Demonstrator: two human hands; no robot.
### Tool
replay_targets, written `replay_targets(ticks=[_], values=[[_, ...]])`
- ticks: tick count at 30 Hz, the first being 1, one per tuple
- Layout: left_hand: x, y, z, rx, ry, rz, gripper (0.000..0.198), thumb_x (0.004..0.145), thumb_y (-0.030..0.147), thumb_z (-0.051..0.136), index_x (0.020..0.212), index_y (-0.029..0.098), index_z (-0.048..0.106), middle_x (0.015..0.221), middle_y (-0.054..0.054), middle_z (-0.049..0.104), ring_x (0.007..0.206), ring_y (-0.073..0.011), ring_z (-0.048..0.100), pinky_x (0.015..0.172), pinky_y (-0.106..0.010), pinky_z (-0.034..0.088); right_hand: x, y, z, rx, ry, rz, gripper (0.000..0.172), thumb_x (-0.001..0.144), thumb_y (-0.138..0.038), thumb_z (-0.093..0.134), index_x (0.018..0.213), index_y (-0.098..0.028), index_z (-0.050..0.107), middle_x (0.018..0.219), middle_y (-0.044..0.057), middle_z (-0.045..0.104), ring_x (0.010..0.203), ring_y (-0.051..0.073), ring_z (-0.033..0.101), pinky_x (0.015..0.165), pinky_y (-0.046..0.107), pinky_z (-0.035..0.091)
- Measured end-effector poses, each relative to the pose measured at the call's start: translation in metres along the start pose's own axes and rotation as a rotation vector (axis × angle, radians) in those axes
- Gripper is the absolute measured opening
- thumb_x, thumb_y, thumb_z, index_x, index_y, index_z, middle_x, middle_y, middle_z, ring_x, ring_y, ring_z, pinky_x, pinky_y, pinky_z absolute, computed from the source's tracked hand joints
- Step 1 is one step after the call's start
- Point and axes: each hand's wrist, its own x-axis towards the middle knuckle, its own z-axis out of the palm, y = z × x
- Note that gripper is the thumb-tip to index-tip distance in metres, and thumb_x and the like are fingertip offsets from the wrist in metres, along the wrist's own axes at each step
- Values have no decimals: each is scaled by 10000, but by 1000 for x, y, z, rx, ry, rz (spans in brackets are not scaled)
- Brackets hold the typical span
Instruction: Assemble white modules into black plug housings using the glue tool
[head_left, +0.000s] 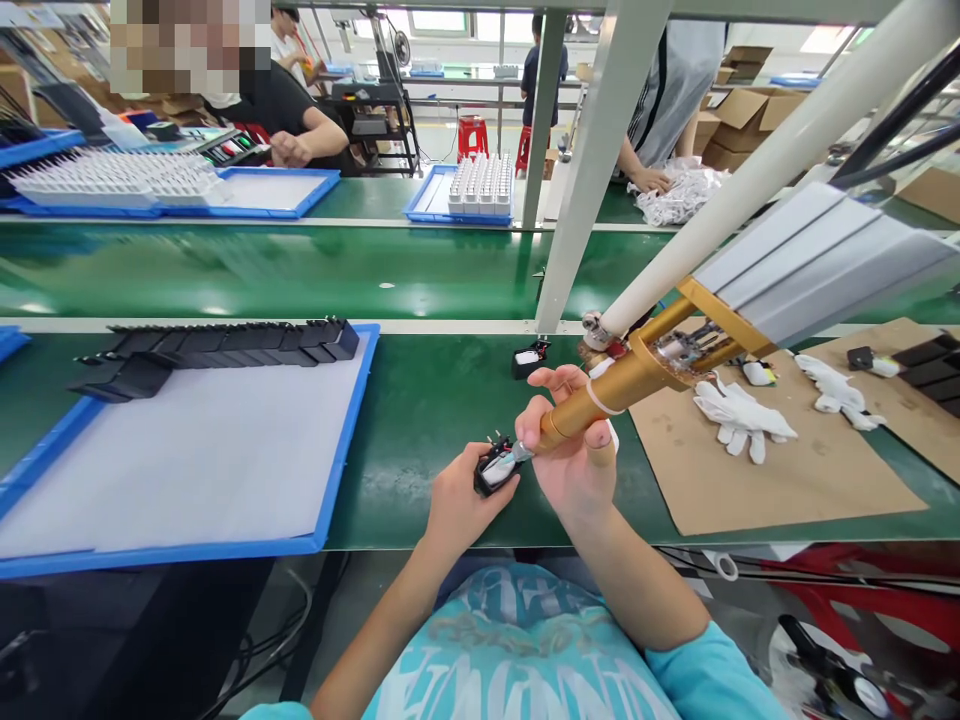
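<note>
My left hand (461, 500) is closed around a small black plastic housing (491, 482) with a white part inside and prongs at its far end. In my right hand (577, 465) is a thick gold-coloured handheld tool (607, 385) with a narrow tip, slanting down to the left. That tip reaches the open side of the housing; whether it touches the inside cannot be made out. Large grey panels fan out from the tool's rear. Just beyond my right hand, another black housing (527, 360) with red wires lies on the green bench.
A blue-rimmed tray (349, 430) at left holds a row of black housings (247, 345). At right, white gloves (739, 415) lie on cardboard (690, 490). A white post (577, 170) and slanting pipe (720, 170) cross ahead. Other people work across the belt (300, 270).
</note>
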Motion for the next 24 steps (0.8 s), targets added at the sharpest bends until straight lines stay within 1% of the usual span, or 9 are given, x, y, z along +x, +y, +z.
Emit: replay_targets(ticks=[5,10,13,16,20,22,24], values=[[3,10,3,-42,75,87,282,751,362,678,964,220,559,850,-12,705,702,-169,665,641,-266,507,-2,2,5,-7,-14,22,447,730,-608,673,1033,-287,605,1069,30,594,544,91,515,498,274,419],[4,13,2,-48,130,134,293,749,359,687,981,218,577,845,-22,719,705,-172,679,638,-267,522,-4,2,5,-7,13,41,406,709,-610,692,912,-279,575,1009,13,601,529,96,497,503,279,411],[3,14,0,-31,149,169,300,766,363,688,997,210,570,856,-24,722,693,-167,681,633,-260,521,-3,2,4,27,-7,30,417,726,-595,685,998,-291,597,1042,18,597,537,91,508,502,274,407],[3,12,-1,9,113,170,279,788,361,677,997,208,572,859,-20,711,723,-174,679,658,-267,520,-2,3,4,66,-23,18,487,728,-624,655,1088,-300,607,1053,24,588,540,95,523,478,269,388],[8,-4,-5,90,31,140,230,794,301,676,992,213,597,911,-28,672,845,-195,656,737,-297,517,-2,2,3,77,13,16,490,759,-685,542,1058,-301,606,1053,28,583,532,107,519,486,291,401],[11,-15,-10,117,2,98,233,791,289,679,997,211,601,921,-32,651,857,-201,644,743,-309,517,-2,1,1,50,40,16,487,765,-697,509,1036,-301,596,1055,30,582,528,111,510,489,299,410],[13,-23,-16,110,-47,37,278,785,316,691,1025,209,598,948,-40,652,874,-211,646,752,-326,523,-2,-1,-3,25,65,12,489,763,-701,503,1031,-301,589,1049,31,580,525,113,502,483,301,412]])
